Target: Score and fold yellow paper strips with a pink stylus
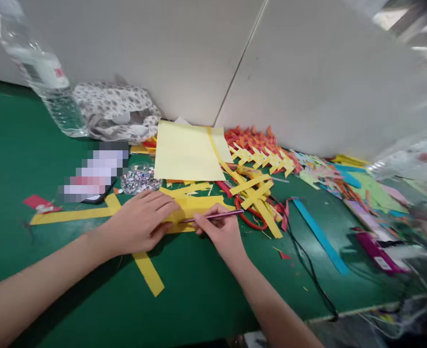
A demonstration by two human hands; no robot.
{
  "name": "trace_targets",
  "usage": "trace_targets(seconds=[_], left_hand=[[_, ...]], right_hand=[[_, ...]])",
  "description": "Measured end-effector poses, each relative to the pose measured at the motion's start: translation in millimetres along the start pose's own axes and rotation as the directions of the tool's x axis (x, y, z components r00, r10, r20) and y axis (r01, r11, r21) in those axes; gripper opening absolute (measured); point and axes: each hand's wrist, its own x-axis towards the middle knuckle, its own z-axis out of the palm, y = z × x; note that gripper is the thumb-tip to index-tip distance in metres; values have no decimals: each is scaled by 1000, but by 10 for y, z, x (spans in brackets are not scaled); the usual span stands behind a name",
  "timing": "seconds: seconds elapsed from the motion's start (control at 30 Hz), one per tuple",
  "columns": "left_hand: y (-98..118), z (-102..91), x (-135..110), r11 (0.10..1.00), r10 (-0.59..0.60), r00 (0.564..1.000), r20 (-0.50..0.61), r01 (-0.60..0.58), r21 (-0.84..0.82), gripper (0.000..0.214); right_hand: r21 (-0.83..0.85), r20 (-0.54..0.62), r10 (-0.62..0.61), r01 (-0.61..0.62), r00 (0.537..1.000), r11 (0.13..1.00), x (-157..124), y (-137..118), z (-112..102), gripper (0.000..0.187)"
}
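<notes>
My right hand (220, 231) is closed around a slim, shiny purple pen (228, 213). The pen's tip points left and touches or nearly touches a piece of yellow paper (204, 205) on the table. Resting on the left part of that paper is my left hand (144, 220), palm down, its fingers stretched out and lying together. Under and beside this hand run yellow paper strips (148, 273). A larger pale yellow sheet (187, 152) lies just beyond both hands. Red-handled scissors (249, 221) sit partly covered by crossed yellow strips (257, 191) to the right.
On the green table (198, 304), a phone (99, 169) and a dish of small beads or googly eyes (140, 179) lie left. Behind are a water bottle (50, 82) and patterned cloth (115, 108). Folded paper pieces (260, 154), a blue strip (320, 234) and a black cable (307, 261) lie right.
</notes>
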Motion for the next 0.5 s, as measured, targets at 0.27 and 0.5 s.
trace_targets(seconds=[0.27,0.5], left_hand=[[13,50,-28,1000,14,999,-45,-14,-8,27],[16,51,-19,999,-8,998,-61,6,-31,26]], right_hand=[[-26,-14,6,-7,1000,1000,-10,-20,17,28],[-61,-16,-16,15,1000,998,-6,-15,-27,27]])
